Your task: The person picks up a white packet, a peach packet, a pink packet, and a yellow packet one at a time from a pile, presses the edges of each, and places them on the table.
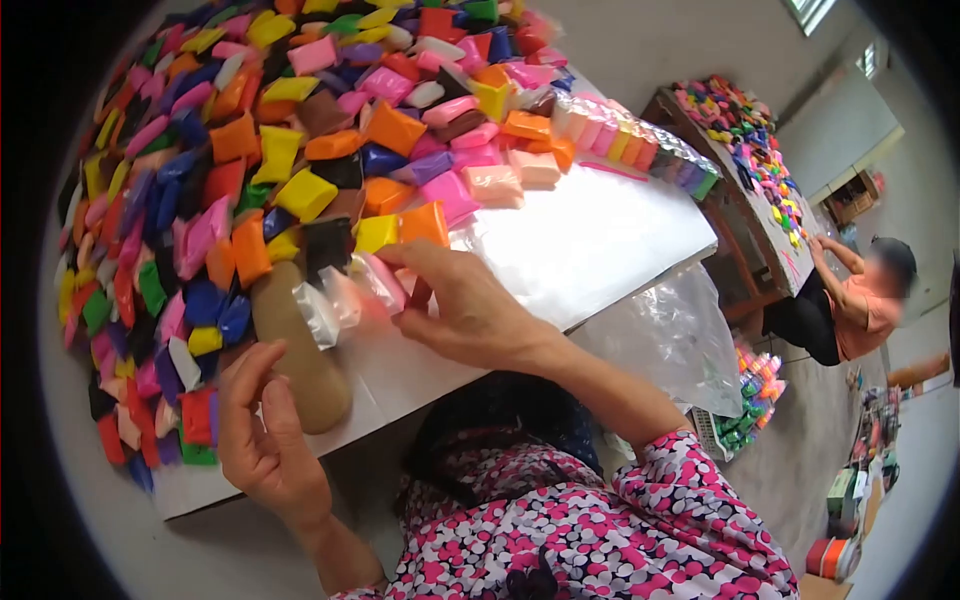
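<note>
My right hand (465, 310) pinches a pink packet (380, 285) of what looks like soft modelling clay, at the near edge of the heap. Beside it, a white packet (316, 315) and a pale pink packet (345, 300) stand in a blurred row. My left hand (265, 440) is raised over the table edge, fingers loosely curled and apart, with nothing visible in it. Between the hands lies a tan, rounded oblong piece (310, 350). A yellow packet (376, 233) and an orange packet (425, 223) lie just beyond my right fingertips.
A large heap of coloured packets (235, 140) covers much of the white table (600, 240). A clear sleeve of packets (640, 140) lies along the far right side. Clear plastic bags (665, 335) hang by the table. A person (860, 300) sits at another heaped table (740, 170).
</note>
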